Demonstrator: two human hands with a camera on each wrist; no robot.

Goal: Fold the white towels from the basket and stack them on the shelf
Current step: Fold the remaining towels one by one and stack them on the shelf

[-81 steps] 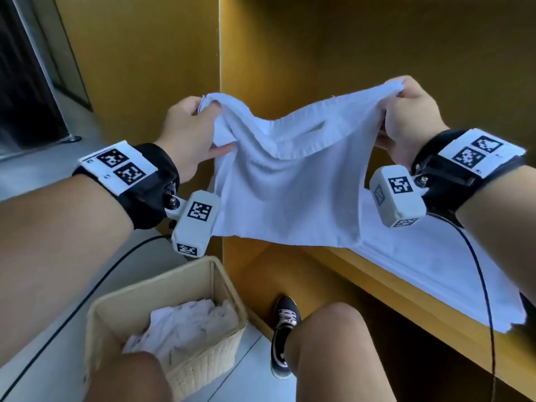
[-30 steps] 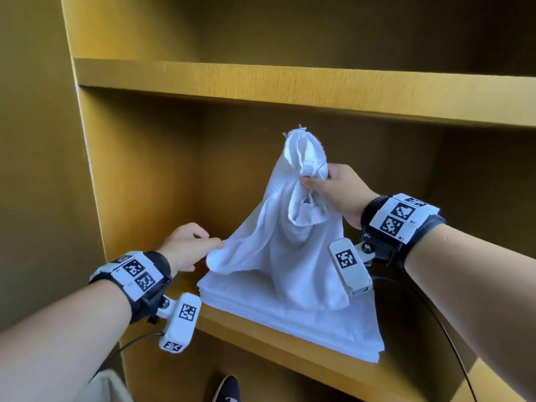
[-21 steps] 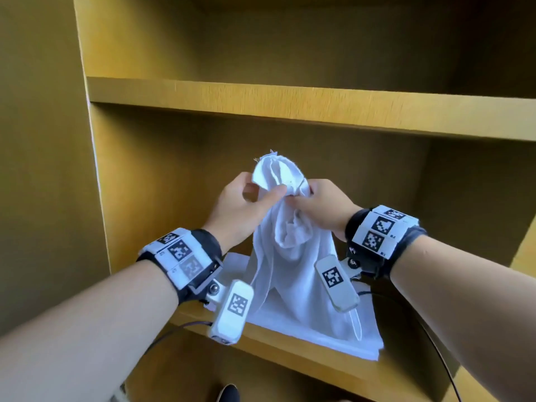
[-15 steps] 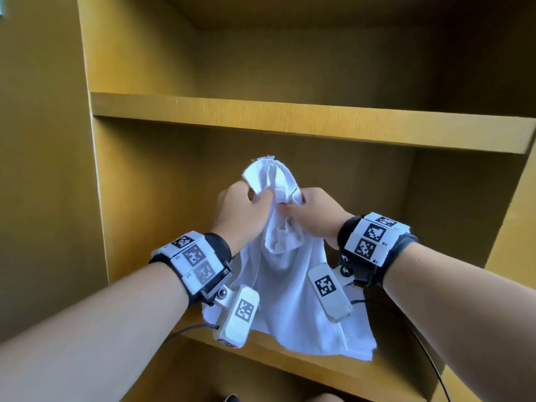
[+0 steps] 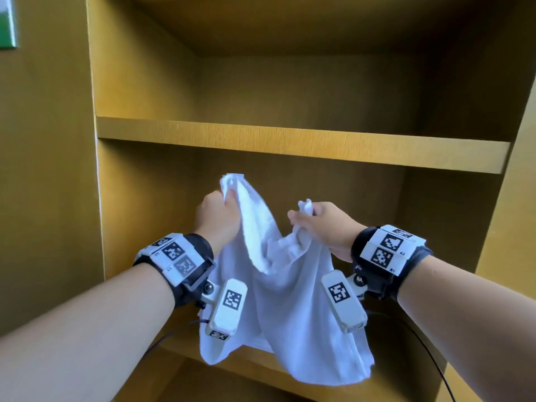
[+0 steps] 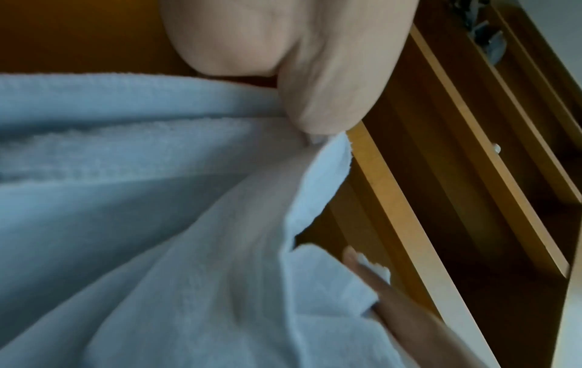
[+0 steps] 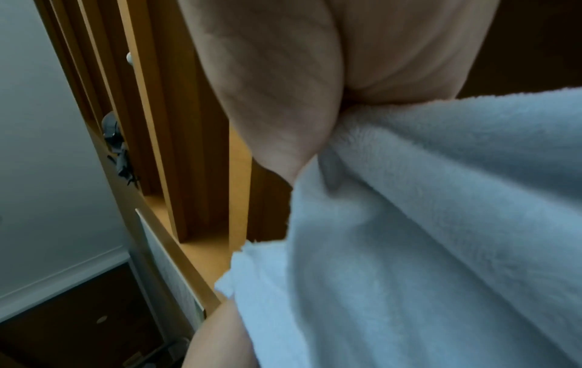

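Folding step. Left hand (image 5: 216, 217) and right hand (image 5: 324, 227) each pinched a corner of the white towel (image 5: 285, 300), hanging over the shelf (image 5: 327, 385). Next, probably: spread corners, fold square.

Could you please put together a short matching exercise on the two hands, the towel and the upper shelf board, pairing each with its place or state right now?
Things:
1. left hand
2. right hand
3. white towel
4. upper shelf board

Places or states:
A. bare, above both hands
B. grips the higher bunched corner
C. hangs slack between two grips
D. pinches the lower corner

Pairs: 1-B, 2-D, 3-C, 4-A
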